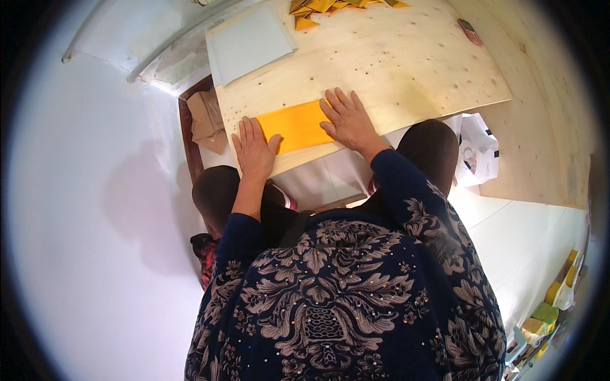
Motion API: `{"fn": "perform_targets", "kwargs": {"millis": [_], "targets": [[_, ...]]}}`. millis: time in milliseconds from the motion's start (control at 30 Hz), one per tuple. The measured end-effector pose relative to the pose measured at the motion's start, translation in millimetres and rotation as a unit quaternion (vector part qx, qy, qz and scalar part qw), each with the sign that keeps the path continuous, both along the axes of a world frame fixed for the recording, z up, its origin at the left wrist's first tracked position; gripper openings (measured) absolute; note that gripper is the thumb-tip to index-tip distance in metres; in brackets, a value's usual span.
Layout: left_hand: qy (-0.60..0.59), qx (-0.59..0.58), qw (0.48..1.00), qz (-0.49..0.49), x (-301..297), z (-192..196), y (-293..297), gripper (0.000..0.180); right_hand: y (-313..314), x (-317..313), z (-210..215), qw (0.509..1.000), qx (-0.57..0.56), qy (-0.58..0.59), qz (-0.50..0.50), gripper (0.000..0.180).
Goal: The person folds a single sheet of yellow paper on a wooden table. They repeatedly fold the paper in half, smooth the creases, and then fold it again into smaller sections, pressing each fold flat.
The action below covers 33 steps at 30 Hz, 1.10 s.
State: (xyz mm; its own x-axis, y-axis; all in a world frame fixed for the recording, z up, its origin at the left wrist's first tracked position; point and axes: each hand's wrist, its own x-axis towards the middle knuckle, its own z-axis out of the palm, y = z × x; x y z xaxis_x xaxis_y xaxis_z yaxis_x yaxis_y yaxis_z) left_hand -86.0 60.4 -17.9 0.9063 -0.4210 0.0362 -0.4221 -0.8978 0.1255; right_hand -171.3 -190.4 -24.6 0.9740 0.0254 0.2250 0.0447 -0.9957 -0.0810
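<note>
Orange paper (297, 126), folded into a long strip, pressed flat at the near edge of the plywood board (406, 70). Left hand (253, 148) spread open, palm down on the left end; right hand (346, 119) likewise flat and wide on the right end. Farther left, a stack of pale blue sheets (249, 42). At the far edge, folded yellow pieces (330, 7).

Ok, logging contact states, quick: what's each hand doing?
Left hand: open, flat on the orange paper.
Right hand: open, flat on its other end.
</note>
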Motion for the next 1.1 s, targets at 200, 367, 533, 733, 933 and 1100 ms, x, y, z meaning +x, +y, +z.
{"fn": "perform_targets", "kwargs": {"millis": [200, 367, 533, 733, 933, 1100], "targets": [[-0.011, 0.016, 0.999, -0.039, -15.9, 2.9, 20.1, 0.081, 4.4, -18.1, -0.2, 1.0, -0.004, -0.002, 0.027, 0.059], [0.001, 0.015, 0.999, -0.04, -32.6, 5.7, 27.3, 0.081, 25.4, -15.9, 11.7, 0.999, -0.011, -0.036, -0.008, 0.059], [0.015, -0.006, 0.999, -0.03, -31.4, 3.5, 25.2, 0.074, 117.7, 35.3, 15.7, 0.988, 0.14, -0.045, 0.035, 0.059], [-0.043, -0.012, 0.998, -0.033, -35.4, -3.6, 28.0, 0.068, 96.9, 23.3, -8.4, 0.991, 0.079, -0.052, 0.091, 0.058], [-0.025, -0.021, 0.999, 0.012, -41.3, -1.3, 20.5, 0.071, 21.4, 14.0, -11.2, 0.991, 0.026, -0.063, 0.111, 0.06], [0.032, -0.04, 0.998, 0.034, -41.1, 6.0, 19.7, 0.073, 52.7, 34.8, 13.0, 0.998, -0.004, 0.004, 0.064, 0.06]]}}
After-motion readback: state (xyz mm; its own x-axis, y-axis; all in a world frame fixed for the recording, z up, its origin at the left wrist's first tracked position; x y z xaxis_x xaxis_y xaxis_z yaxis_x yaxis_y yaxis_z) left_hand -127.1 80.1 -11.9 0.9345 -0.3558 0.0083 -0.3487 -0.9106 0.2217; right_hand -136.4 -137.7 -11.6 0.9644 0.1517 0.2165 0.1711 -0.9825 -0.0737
